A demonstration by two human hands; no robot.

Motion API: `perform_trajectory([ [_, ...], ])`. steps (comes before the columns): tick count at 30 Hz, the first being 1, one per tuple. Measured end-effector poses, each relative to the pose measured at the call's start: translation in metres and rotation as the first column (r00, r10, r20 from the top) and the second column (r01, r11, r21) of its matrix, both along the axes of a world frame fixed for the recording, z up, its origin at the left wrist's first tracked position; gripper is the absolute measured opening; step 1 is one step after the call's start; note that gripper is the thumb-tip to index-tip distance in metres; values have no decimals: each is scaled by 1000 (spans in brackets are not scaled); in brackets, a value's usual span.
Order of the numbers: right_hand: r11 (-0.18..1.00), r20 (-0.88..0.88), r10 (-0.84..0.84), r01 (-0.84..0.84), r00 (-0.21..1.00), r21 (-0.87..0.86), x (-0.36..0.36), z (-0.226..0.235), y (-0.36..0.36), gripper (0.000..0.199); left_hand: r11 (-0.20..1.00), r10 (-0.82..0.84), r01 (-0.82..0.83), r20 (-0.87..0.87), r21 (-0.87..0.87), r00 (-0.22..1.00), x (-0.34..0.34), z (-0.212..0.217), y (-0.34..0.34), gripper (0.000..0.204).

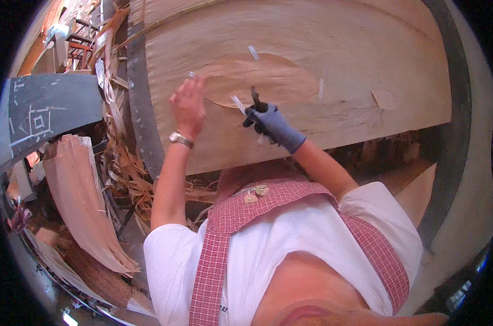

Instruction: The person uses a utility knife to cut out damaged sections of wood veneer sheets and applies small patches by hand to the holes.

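Note:
A large sheet of thin wood veneer (333, 32) lies across a dark-edged work table (139, 98). An oval darker veneer patch (268, 79) sits on it, held by small strips of white tape (253, 52). My left hand (188, 104), bare with a wristwatch, presses flat on the veneer at the patch's left end. My right hand (271, 124) wears a blue-grey glove and grips a dark tool (256, 99) whose tip points up at the patch's lower edge, beside a strip of white tape (238, 103).
Curled stacks of veneer sheets (80, 201) and scrap strips (132, 174) pile up at the left. A dark board with white chalk marks (40, 117) stands at far left. A small round patch (385, 99) shows on the right of the sheet.

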State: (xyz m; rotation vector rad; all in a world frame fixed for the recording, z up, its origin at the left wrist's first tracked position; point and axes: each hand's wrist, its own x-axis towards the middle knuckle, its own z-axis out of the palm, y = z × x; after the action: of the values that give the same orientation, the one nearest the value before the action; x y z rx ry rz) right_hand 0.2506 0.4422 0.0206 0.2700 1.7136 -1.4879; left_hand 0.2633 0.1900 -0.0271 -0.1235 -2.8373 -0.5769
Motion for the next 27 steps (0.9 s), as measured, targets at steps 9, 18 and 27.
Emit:
perform_trajectory([
  [9, 968, -282, 109, -38, 953, 247, 5, -18, 32, 25, 938, -333, 341, 107, -70, 937, 57, 9, 71, 54],
  [18, 950, -196, -287, 252, 938, -186, -13, 38, 143, 32, 472, -475, -233, 468, 850, 745, -57, 56, 210, 22],
  [27, 627, -61, -777, 760, 627, -174, 44, -19, 369, 31, 862, -385, 184, 373, 473, 844, -171, 30, 482, 32],
])
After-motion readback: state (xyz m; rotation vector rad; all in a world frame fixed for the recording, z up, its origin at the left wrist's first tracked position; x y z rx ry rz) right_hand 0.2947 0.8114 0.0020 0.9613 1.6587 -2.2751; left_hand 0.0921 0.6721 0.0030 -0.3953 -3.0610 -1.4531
